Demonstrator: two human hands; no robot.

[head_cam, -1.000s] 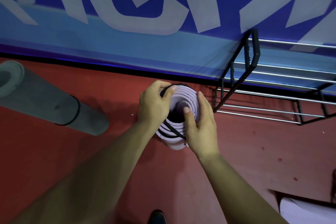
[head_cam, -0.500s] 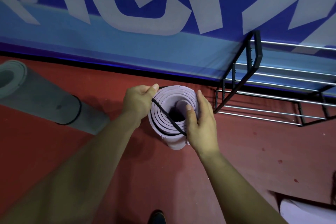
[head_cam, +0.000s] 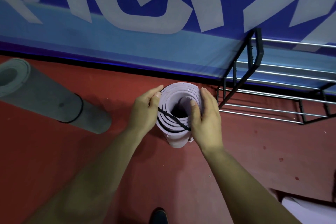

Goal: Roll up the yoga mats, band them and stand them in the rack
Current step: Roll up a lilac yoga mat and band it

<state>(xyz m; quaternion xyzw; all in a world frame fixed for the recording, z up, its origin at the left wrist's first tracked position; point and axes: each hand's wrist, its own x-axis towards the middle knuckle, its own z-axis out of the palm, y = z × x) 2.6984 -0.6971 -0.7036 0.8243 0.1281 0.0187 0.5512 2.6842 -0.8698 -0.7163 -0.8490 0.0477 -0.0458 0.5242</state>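
Note:
A rolled lilac yoga mat stands on end on the red floor, seen from above. A black elastic band stretches across its top opening and around its near edge. My left hand pinches the band at the roll's left rim. My right hand grips the roll's right side, thumb inside the spiral, and pins the band's other end. A black and chrome rack stands just to the right, against the wall. A grey rolled mat with a black band around it stands at the left.
A blue banner wall with large pale letters runs behind the mats. The red floor stretches toward me. A white object lies at the bottom right, and a dark shoe tip shows at the bottom edge.
My left hand has drawn the band outward to the roll's left rim, off the top. The band now spans less of the opening. My right hand keeps its grip.

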